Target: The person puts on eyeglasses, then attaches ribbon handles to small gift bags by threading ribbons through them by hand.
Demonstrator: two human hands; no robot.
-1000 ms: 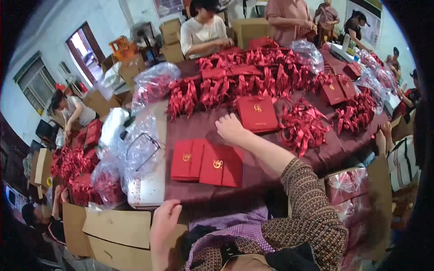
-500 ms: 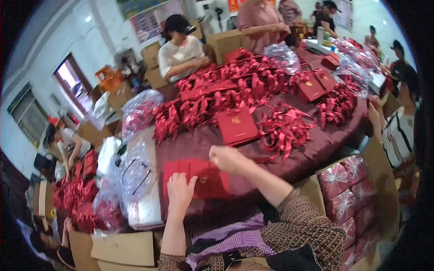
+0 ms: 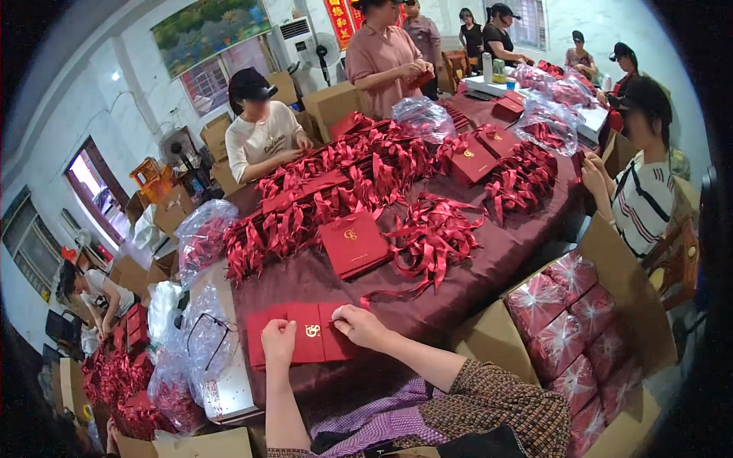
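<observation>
Both my hands are at the red bags point(image 3: 305, 353) rn, which lie flat on the dark red tablecloth point(image 3: 427, 324) right under & btwn them. L hand point(image 3: 279, 340) is over the left part, thumb & fingertips pinched together; can't tell if there's anything in the pinch tbh. R hand point(image 3: 359, 327) is at the right edge, also pinched, same deal, too small to see what's btwn the fingers. One bag's gold emblem point(image 3: 312, 330) shows btwn my hands.

Just past my R hand there's a stack of red bags point(image 3: 355, 250), w/ a heap of red ribbons point(image 3: 439, 235) beside it, further right. Beyond that, a big bank of ribboned bags point(image 3: 343, 172). Left of my L hand: clear plastic bag point(image 3: 195, 324) w/ glasses point(image 3: 211, 341) on top. Right of my R hand, off the table edge: cardboard box point(image 3: 496, 336) w/ plastic-wrapped red packs point(image 3: 556, 340).
</observation>
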